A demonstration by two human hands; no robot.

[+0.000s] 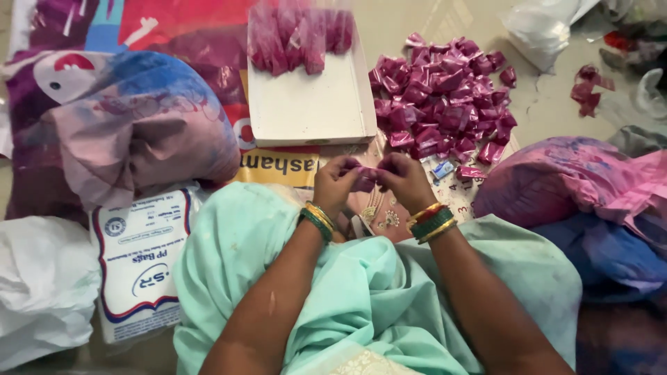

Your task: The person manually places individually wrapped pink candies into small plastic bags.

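My left hand (335, 182) and my right hand (405, 179) meet in front of me, both pinching one small magenta packet (364, 180) between the fingertips. Both wrists carry green and gold bangles. Just beyond my right hand lies a heap of several magenta packets (445, 101) on the floor. A shallow white cardboard tray (309, 107) sits beyond my left hand, with clear bags of pink packets (299, 35) at its far end. My mint green garment covers my lap below the hands.
A large bundle wrapped in printed cloth (132, 125) lies at left. White plastic bags (42, 285) and a printed bag pack (142, 267) sit at lower left. A pink and blue bundle (577, 184) is at right. A clear plastic bag (542, 28) lies far right.
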